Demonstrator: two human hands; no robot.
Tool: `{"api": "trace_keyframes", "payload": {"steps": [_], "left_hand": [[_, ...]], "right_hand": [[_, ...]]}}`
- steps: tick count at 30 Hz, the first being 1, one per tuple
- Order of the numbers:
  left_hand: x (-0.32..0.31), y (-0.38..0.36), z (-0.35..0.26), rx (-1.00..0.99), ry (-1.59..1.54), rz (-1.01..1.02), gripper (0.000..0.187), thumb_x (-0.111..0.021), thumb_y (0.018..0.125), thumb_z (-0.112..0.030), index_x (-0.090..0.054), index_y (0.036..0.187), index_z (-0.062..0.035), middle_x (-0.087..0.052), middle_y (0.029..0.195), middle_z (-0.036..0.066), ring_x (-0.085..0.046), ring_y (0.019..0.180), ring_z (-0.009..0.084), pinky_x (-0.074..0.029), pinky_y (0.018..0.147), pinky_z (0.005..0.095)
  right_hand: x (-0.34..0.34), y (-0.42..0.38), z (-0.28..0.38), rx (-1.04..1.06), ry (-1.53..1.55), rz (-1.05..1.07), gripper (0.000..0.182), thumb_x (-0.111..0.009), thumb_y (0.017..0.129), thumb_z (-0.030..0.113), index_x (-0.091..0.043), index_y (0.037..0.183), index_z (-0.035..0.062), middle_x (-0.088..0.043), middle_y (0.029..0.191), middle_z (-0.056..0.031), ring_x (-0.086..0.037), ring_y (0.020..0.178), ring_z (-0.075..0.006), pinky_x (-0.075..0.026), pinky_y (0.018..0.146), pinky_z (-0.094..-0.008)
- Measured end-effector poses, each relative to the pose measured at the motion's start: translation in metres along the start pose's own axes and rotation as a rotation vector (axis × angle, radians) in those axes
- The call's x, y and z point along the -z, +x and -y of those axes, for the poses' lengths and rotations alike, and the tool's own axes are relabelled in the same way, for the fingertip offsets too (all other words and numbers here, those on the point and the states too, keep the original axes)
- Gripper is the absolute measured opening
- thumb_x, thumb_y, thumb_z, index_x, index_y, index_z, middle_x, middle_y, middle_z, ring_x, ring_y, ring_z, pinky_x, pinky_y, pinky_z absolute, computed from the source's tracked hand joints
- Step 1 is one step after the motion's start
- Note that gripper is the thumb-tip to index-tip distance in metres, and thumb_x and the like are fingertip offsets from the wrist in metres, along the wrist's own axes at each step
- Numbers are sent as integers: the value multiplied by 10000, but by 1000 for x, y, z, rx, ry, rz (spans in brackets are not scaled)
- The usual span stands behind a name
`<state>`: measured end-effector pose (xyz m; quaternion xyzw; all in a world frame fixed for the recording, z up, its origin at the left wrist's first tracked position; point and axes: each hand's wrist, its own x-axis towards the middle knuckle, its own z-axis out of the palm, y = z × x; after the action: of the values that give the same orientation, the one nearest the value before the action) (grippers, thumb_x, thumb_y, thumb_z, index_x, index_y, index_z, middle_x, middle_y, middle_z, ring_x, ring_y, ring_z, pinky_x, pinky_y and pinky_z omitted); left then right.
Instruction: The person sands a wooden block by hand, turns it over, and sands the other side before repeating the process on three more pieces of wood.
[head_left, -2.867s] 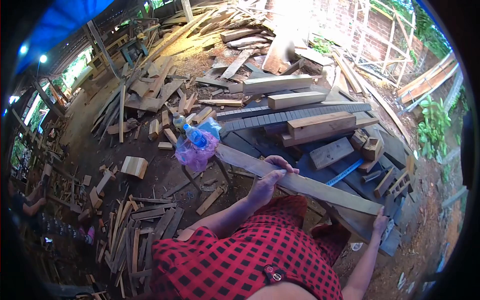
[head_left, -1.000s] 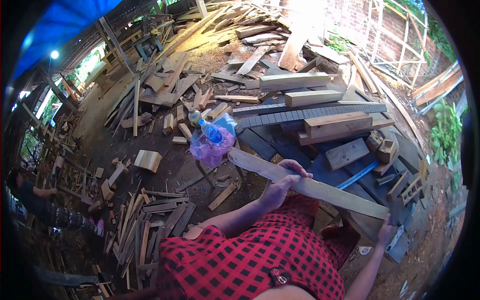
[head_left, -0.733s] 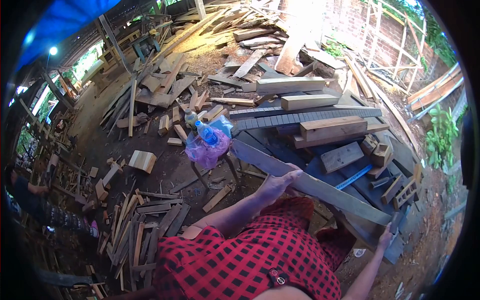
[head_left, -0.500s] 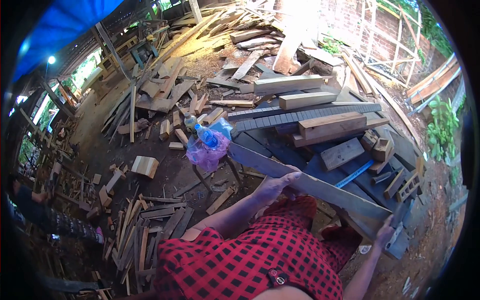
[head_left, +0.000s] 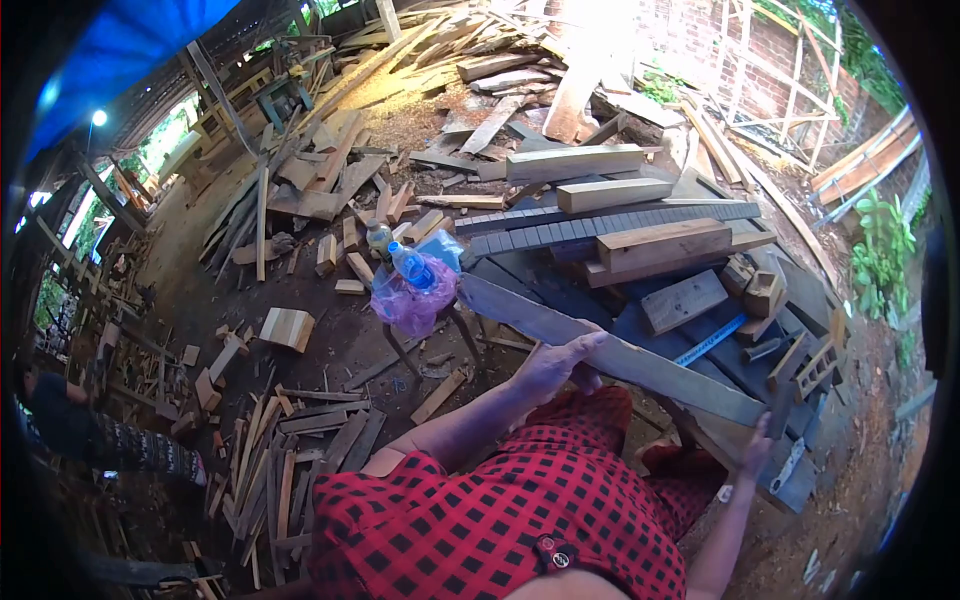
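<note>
My left hand (head_left: pixel 562 365) is closed around the middle of a long wooden plank (head_left: pixel 660 378), thumb on its upper edge. The plank runs from the stool on the left to my right hand. My right hand (head_left: pixel 757 452), at the plank's near right end, is closed on a dark narrow object (head_left: pixel 781 408) that stands up past that end; its kind I cannot make out. Below it, a board (head_left: pixel 795 485) carries a small pale metal-looking piece (head_left: pixel 789 462).
A low work surface ahead bears wooden blocks (head_left: pixel 664 245), a grooved dark strip (head_left: pixel 615 230) and a blue ruler-like strip (head_left: pixel 712 342). On a stool at left are a pink plastic bag (head_left: pixel 410 305) and a water bottle (head_left: pixel 412 265). Wood offcuts (head_left: pixel 300 450) cover the ground. Another person (head_left: pixel 110 435) is at far left.
My right hand has shifted slightly up and left with the dark narrow object, now at the plank's end. The plank's right end has moved a little up and left; my left hand keeps its hold.
</note>
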<state>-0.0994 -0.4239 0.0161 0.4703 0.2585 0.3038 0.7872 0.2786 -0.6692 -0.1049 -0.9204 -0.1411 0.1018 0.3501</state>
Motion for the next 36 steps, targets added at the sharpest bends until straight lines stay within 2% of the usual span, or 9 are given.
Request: {"api": "trace_keyframes", "payload": {"steps": [3,9,16,20,24,27,30,32,36], "left_hand": [[-1,-3,-5,68,-186,73,364,-515,947,-336,-526,1161,-42,-615,942,116,-638,615,164,-555,548,294],[4,5,-3,82,-362,235,428,-505,948,-356,-511,1228,-33,-605,1018,121,-658,721,188,-569,618,328],[-1,23,-14,-64,-177,286,406,-509,932,-341,-561,1131,9,-637,1001,150,-664,756,218,-569,653,356],[-1,21,-5,-123,-111,186,309,-553,900,-286,-592,1014,-3,-651,912,136,-649,706,187,-566,612,324],[1,19,1,-116,-138,131,199,-613,840,-196,-603,902,-7,-655,891,131,-638,662,165,-559,593,295],[4,20,3,-183,-149,204,168,-631,798,-147,-601,881,-4,-658,910,139,-637,666,169,-554,594,292],[8,20,4,-217,-143,238,156,-637,778,-132,-600,864,-8,-659,927,148,-640,697,169,-553,608,286],[13,21,10,-222,-157,232,181,-651,764,-150,-593,858,-6,-653,926,163,-645,711,186,-559,588,304],[15,25,13,-258,-160,281,238,-687,734,-191,-576,847,-14,-638,931,175,-646,792,209,-565,584,317]], "right_hand": [[17,50,-56,-61,470,-89,635,-460,942,479,-449,1315,-36,-518,1265,-150,-514,1081,-253,-390,931,-356],[20,24,-11,-7,1009,-263,613,-443,961,421,-396,1354,-48,-435,1377,-137,-432,1230,-242,-338,1021,-328],[21,8,8,61,632,-331,617,-408,970,435,-414,1330,-66,-473,1340,-180,-473,1197,-245,-363,990,-353],[-2,-23,28,33,33,113,587,-464,955,426,-477,1262,-74,-556,1215,-208,-558,1064,-265,-413,844,-429],[-32,-118,107,675,478,116,412,-540,930,177,-467,1258,-60,-524,1236,-181,-500,1133,-271,-361,986,-386],[-20,-129,115,853,220,96,389,-541,915,112,-463,1256,-57,-506,1234,-161,-473,1149,-249,-308,1038,-360],[-35,-48,16,626,313,-41,460,-566,924,297,-525,1194,-72,-584,1076,-163,-558,954,-229,-429,863,-380],[16,-44,56,-37,-52,-70,563,-501,933,449,-601,1061,-91,-628,858,-159,-588,802,-228,-441,730,-402],[23,9,-7,177,60,-277,633,-453,936,505,-633,960,-102,-627,756,-183,-558,704,-233,-423,677,-415]]}}
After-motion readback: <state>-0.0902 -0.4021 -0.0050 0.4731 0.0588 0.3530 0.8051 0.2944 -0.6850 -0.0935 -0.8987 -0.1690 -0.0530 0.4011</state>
